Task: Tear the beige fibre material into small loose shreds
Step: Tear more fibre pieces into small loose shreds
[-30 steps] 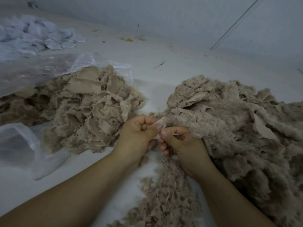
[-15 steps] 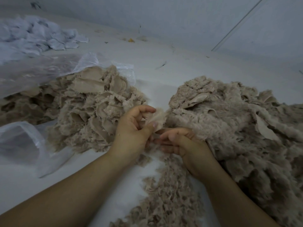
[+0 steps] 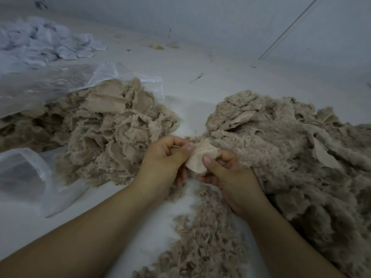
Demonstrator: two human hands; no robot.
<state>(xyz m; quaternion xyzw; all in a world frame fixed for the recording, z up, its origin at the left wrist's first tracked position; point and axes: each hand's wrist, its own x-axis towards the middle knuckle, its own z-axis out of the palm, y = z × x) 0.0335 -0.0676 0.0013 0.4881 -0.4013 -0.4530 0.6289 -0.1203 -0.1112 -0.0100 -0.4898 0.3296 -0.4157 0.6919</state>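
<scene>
A small beige fabric piece with a smooth backing is held up between both hands at the centre. My left hand pinches its left edge with the thumb on top. My right hand pinches its lower right part, thumb pressed on the smooth side. A heap of beige layered pieces lies to the left, spilling from a clear plastic bag. A big fluffy beige pile lies to the right. Loose shreds trail on the white surface below my hands.
A heap of pale blue-white scraps lies at the far left back. Another part of clear plastic sits at the near left. A white wall rises behind, with small bits of debris along its foot.
The beige piece has come up from between my fingers and now shows its smooth side spread between both thumbs. My right hand has closed on it, having been looser half a second ago.
</scene>
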